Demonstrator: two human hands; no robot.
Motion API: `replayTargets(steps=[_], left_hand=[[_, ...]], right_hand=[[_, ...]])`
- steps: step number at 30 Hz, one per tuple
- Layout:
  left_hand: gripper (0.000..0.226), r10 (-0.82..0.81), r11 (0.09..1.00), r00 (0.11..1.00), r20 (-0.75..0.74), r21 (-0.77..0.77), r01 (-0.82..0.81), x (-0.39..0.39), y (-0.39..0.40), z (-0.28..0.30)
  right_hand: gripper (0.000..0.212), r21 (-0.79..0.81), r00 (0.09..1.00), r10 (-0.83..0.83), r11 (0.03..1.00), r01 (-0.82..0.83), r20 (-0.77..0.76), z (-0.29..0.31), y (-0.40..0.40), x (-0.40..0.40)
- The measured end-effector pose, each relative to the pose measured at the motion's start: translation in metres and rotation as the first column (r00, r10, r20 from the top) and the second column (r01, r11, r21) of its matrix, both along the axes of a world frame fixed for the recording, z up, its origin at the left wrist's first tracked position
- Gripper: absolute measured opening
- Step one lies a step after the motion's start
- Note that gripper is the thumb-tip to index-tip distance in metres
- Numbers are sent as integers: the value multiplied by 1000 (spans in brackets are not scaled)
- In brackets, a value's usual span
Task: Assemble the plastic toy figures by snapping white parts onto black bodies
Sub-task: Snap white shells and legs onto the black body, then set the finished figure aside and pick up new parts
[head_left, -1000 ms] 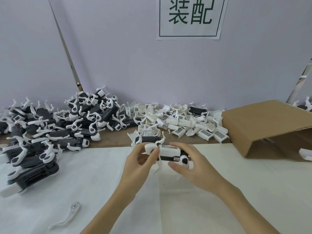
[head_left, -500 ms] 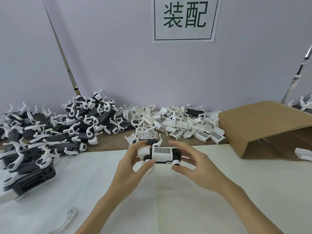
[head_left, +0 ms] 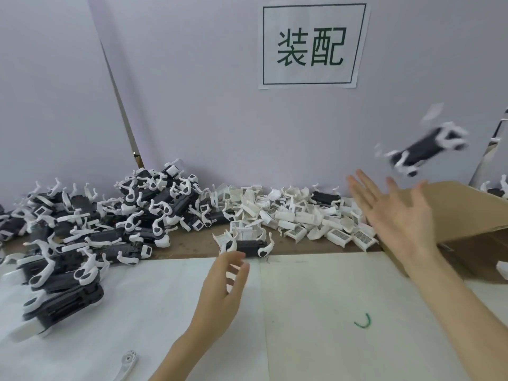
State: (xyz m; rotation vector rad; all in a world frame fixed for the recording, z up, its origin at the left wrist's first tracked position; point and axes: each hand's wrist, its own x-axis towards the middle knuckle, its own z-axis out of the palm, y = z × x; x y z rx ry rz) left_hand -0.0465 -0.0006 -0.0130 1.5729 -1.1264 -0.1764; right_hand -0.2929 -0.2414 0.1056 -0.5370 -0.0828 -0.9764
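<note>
A black toy figure with white parts (head_left: 424,149) is in mid-air at the upper right, blurred, above the cardboard box (head_left: 472,215). My right hand (head_left: 398,218) is raised below it with fingers spread and holds nothing. My left hand (head_left: 222,287) hovers over the white sheet (head_left: 316,312) with loosely curled, empty fingers. Just beyond its fingertips a black body with white legs (head_left: 247,247) lies on the table. A pile of black bodies with white limbs (head_left: 90,232) fills the left. White parts (head_left: 297,215) are heaped along the wall.
A single white limb piece (head_left: 125,365) lies near the front edge of the sheet. A green mark (head_left: 363,321) is on the sheet. A paper sign (head_left: 313,45) hangs on the wall. More figures (head_left: 497,189) lie behind the box.
Both hands held the figure at the centre before. It has left them and flies up to the right. My right hand swung right and opened; my left hand dropped away empty.
</note>
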Motion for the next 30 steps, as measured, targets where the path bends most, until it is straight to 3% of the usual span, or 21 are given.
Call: replayTargets(steps=[1,4,6,11,15,19,22,24,27,30], left_hand=[[17,9,1000,995,98,14,-10,0,1,-2],[19,-11,998,946,325,57,-8,1,2,-8],[22,-7,997,911,411,71,-24,3,0,-13],[32,32,985,871,489,130,-109,5,-6,-26],[58,89,961,856,508,183,-209,9,-17,-29],[82,45,931,825,563,275,-239,22,-44,-13],[75,-11,843,802,598,437,-314,30,-65,-2],[62,-24,829,796,605,457,-323,31,-74,1],[25,4,895,804,594,357,-269,30,-77,-2],[7,30,941,804,594,254,-223,25,-75,-14]], right_hand=[[52,-15,1000,-2,1000,2,-3,3,-7,-1],[35,-92,963,-36,996,12,-267,-13,-10,5],[38,-53,934,3,998,-24,-357,-37,0,10],[44,51,848,118,993,-107,-516,-88,38,24],[42,106,820,176,984,-141,-545,-105,48,32],[43,106,802,204,979,-175,-561,-106,48,37],[44,104,778,216,976,-192,-590,-109,49,36],[46,121,771,226,974,-191,-595,-109,49,35],[45,126,766,224,974,-186,-603,-109,51,33],[41,127,764,226,974,-187,-605,-107,53,34]])
